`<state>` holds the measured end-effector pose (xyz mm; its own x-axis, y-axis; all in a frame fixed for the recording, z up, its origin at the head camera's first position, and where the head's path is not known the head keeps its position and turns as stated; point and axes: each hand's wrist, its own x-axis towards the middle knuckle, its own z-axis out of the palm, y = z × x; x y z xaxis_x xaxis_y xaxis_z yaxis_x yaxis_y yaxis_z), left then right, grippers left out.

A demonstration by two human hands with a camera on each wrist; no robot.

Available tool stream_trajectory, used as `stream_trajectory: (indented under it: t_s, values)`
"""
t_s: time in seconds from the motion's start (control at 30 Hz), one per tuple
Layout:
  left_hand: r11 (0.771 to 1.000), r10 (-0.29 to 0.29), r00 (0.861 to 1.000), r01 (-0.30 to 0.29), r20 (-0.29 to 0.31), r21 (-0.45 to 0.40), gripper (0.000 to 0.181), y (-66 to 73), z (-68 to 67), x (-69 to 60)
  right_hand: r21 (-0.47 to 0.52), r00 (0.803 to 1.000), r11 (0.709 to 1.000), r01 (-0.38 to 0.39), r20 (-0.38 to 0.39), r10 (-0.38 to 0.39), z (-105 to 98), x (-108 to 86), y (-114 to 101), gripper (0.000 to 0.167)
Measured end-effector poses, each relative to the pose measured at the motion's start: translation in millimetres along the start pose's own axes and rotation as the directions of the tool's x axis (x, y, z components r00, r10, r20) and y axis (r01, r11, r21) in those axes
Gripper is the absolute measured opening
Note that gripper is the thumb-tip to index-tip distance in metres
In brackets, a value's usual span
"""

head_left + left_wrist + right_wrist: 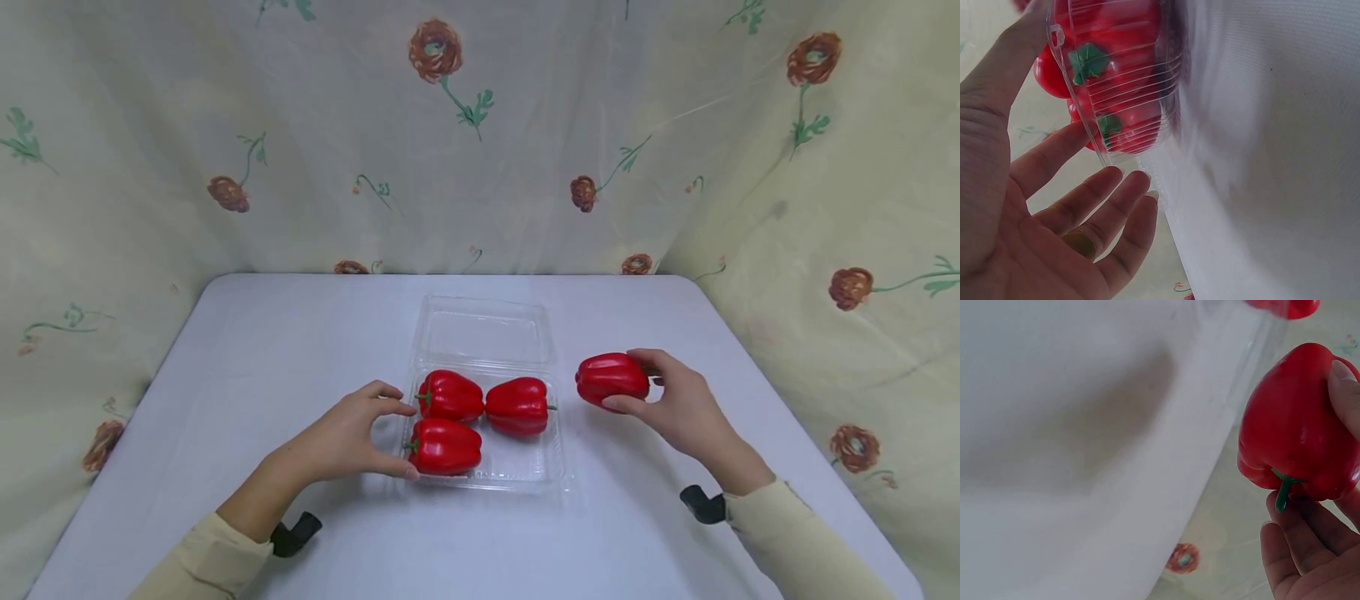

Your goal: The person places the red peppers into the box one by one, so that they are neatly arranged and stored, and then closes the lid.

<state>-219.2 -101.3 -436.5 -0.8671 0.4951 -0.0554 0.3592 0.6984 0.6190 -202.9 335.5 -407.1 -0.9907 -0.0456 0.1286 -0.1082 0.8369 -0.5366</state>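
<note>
My right hand (686,408) grips a red bell pepper (611,377) above the table, right of a clear plastic clamshell container (521,468). In the right wrist view, the thumb lies on the side of this bell pepper (1297,425), whose green stem points toward the fingers. Three more red bell peppers lie on their sides in the container: one at back left (453,396), one at front left (444,447), one at right (517,407). Beside the container's left edge is my left hand (341,437), thumb and fingers spread. Its index finger touches the rim in the left wrist view.
The container's lid (483,332) lies folded back toward the far side of the white table (300,333). A flowered curtain (510,167) hangs behind the table and along its sides. Each wrist carries a black mount, the left one (295,535) near the table surface.
</note>
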Motion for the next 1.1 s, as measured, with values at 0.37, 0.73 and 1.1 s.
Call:
stream_trajectory:
  t_s: [0.37,0.73,1.1]
  values:
    - [1.0,0.007,1.0,-0.007,-0.003,0.007,0.081,-1.6,0.6,1.4,0.104,0.991,0.988,0.114,0.056,-0.12,7.4,-13.2,-49.3,0.079]
    - [0.999,0.027,1.0,-0.027,0.002,0.021,0.082,-0.9,-1.7,3.9,0.094,0.969,0.97,0.223,0.087,-0.231,19.9,-27.8,-75.5,0.072]
    - [1.0,0.002,1.0,-0.002,0.007,0.016,0.078,2.0,-1.6,2.5,0.018,0.949,0.957,0.29,0.127,-0.289,29.3,-37.8,-89.6,0.073]
